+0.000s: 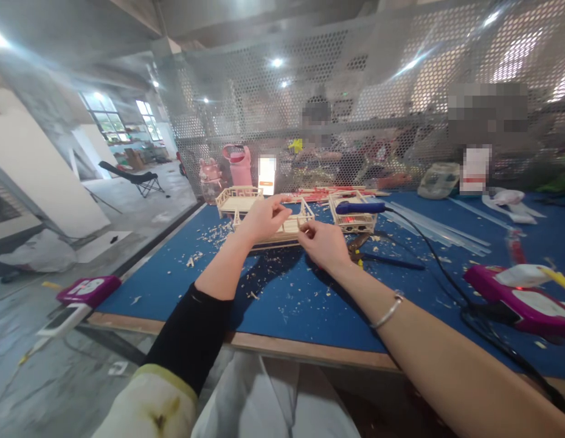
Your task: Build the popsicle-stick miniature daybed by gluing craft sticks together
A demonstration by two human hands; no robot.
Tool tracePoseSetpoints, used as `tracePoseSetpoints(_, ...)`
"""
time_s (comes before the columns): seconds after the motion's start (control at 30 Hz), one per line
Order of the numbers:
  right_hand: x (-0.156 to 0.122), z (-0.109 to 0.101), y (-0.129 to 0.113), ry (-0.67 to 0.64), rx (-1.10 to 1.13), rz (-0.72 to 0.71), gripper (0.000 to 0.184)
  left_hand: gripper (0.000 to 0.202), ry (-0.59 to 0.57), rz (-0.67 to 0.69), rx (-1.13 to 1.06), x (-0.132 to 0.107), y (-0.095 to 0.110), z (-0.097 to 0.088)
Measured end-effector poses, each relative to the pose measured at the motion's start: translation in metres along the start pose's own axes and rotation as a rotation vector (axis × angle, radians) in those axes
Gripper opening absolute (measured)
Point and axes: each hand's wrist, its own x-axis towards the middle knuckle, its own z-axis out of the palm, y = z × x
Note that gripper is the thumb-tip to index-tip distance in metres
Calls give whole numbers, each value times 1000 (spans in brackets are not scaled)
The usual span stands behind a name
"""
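A small model of pale wooden sticks (pixel 289 226) stands on the blue tabletop between my hands. My left hand (pixel 266 219) reaches over its left part, fingers loosely bent, with a gap between thumb and forefinger and nothing visible in them. At the model's right end, my right hand (pixel 326 244) has thumb and fingertips pinched together on its near edge; the exact spot they grip is partly hidden. Behind my left hand is a second railed wooden model (pixel 239 202). To the right, a blue-handled glue gun (pixel 362 208) lies across a third wooden frame (pixel 353 226).
Pliers (pixel 357 243) and a blue-handled tool (pixel 396 262) lie right of my right hand. Clear sticks (pixel 441 228), red sticks (pixel 312 194) and a magenta power strip (pixel 523 301) are on the table (pixel 282 313). A pink bottle (pixel 239 167) and lit phone (pixel 266 174) stand behind.
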Motion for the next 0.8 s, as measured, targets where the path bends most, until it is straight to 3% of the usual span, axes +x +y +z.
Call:
tracePoseSetpoints(0.17,7,-32,29,-118,-4,26,8,26,207,-22,26,-5,-11,-7)
tracePoseSetpoints(0.27,12,-44,46,-236,-52,42,7,25,368,-12,31,-17,-7,-5)
tracePoseSetpoints(0.37,12,-44,48,-306,-85,-37,7,25,462,-18,54,-33,4,-1)
tracePoseSetpoints(0.5,9,-31,33,-256,-211,-187,7,22,483,24,149,-46,13,3)
tracePoseSetpoints(0.6,9,-19,21,-212,-312,-280,11,30,415,38,223,-45,11,3)
tracePoseSetpoints(0.67,10,-13,17,-193,-369,-320,15,43,306,-19,226,-39,9,-2)
tracePoseSetpoints(0.8,10,-7,13,-178,-434,-350,18,59,-111,-160,99,-16,4,-20)
